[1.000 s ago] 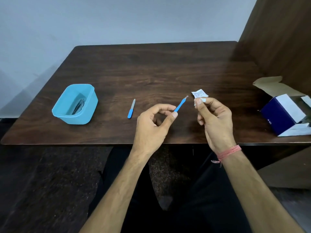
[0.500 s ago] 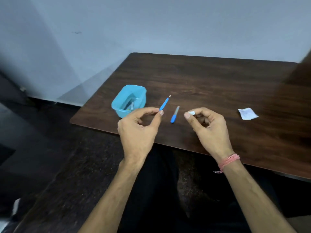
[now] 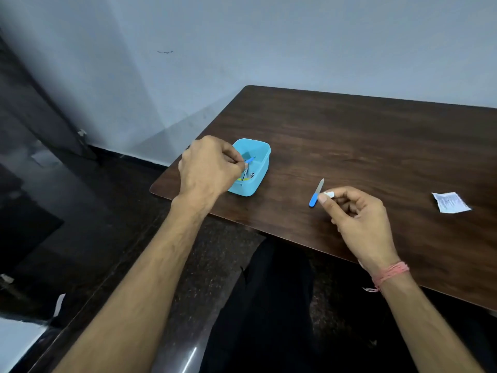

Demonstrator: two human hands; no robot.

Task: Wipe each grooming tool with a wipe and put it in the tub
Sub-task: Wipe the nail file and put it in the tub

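Over tub [image 3: 259, 168], left hand [image 3: 207, 168] pinches blue tool [image 3: 250, 159] to drop it; right hand [image 3: 357, 214] pinches wipe [image 3: 329, 194], ready for nail file [image 3: 316, 193].

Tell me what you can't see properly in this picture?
Head view only:
- Things inside the light blue plastic tub: too small, partly hidden by the left hand.
- Thin blue tool: handle hidden in that hand's grip.
- Print on the torn white sachet: too small.
- Small white wipe: mostly hidden in the right hand.

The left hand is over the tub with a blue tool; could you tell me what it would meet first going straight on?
Probably the tub's inside, where other tools lie; the left hand pinches the blue tool.
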